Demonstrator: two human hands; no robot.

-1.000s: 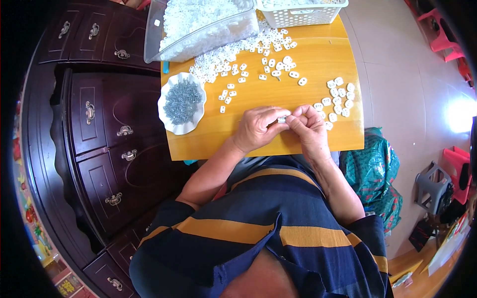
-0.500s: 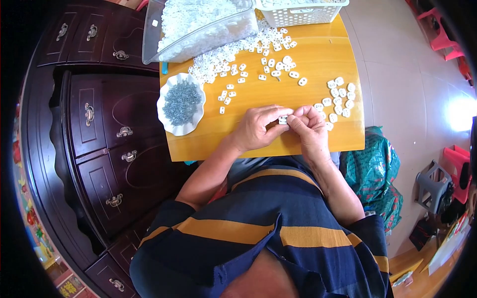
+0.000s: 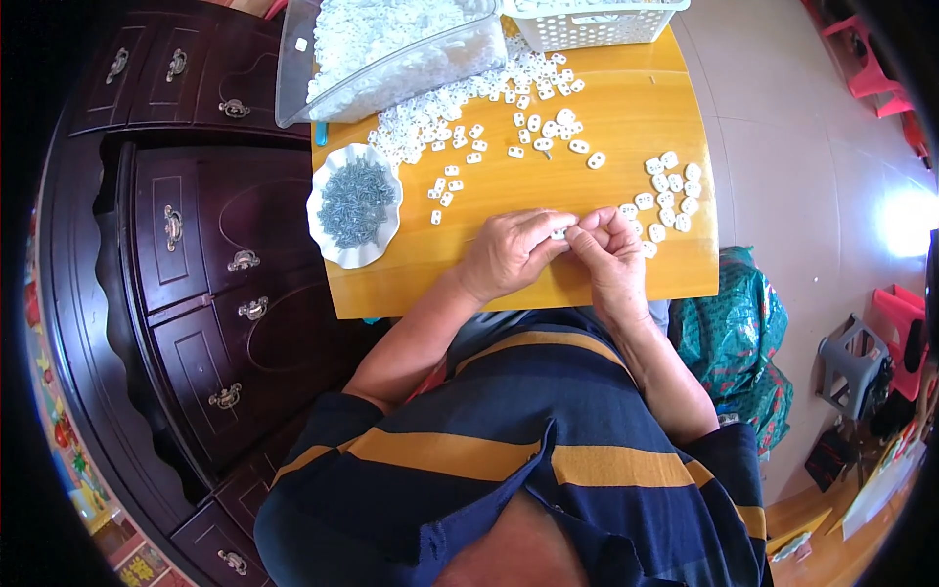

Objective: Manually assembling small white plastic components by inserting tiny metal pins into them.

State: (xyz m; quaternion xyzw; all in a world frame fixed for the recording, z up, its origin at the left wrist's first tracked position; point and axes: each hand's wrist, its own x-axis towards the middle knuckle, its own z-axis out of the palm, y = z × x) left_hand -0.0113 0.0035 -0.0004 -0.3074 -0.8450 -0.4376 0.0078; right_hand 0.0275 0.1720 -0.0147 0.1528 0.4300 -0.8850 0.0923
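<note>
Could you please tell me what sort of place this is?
Probably a home room used for small handwork: a dark cabinet with drawers stands beside a wooden table holding loose white pieces and a wavy-edged dish of thin grey pieces.

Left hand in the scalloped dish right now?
No, the left hand is pinching a small white piece together with the right hand, apart from the scalloped dish at the table's left edge.
</note>
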